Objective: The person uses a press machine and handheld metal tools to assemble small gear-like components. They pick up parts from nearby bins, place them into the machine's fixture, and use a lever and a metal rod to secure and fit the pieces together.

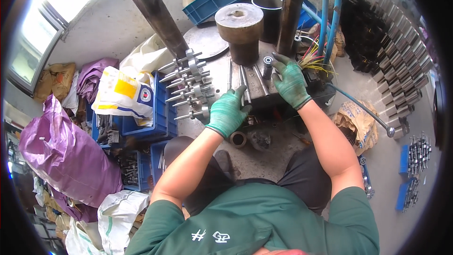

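Through the head view, I see the metal cylinder (pixel 267 68) upright on the machine table (pixel 216 79), beside my right hand (pixel 290 82); its thumb and fingers look parted, contact unclear. My left hand (pixel 228 112) bends over steel rods (pixel 244 79), grip indiscernible. The cylinder looks hard, dense, possibly slick; I'd grasp mid-barrel.

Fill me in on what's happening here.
A person's gloved left hand is at some slim metal rods on a metal table; whether it grips one is unclear. The gloved right hand has its fingers beside a small dark cylinder. Left of the rods, shafts with round collars sit grouped together. A thick round-topped post stands behind the rods.
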`<state>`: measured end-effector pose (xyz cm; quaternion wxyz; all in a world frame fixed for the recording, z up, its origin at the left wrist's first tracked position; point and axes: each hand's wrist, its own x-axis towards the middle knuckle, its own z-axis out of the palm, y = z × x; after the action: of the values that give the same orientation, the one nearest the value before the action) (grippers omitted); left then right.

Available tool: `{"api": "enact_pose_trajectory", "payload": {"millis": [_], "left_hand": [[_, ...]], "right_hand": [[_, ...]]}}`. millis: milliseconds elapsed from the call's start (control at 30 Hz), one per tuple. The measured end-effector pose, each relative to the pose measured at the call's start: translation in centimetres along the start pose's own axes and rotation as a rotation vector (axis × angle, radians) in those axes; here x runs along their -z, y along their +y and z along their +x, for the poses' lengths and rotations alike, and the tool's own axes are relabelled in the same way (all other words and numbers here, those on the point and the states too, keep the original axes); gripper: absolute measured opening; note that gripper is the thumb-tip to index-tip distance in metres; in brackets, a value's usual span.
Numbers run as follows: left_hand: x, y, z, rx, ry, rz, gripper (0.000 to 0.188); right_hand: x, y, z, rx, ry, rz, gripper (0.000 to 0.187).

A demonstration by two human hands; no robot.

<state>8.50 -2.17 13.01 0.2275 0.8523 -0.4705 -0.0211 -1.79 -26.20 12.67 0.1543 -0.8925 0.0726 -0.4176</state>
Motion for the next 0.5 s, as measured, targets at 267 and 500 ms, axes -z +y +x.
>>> {"api": "enact_pose_trajectory", "payload": {"millis": [267,500], "left_hand": [[-2.2,-0.7,0.9,0.002,-0.005,-0.030,0.071],[-2.6,-0.2,0.2,0.699,-0.129,-1.395,0.063]], "right_hand": [[-2.2,1.4,0.8,-0.070,-0.041,0.007,0.043],[-1.9,1.6,0.8,-0.119,-0.060,0.041,0.030]]}}
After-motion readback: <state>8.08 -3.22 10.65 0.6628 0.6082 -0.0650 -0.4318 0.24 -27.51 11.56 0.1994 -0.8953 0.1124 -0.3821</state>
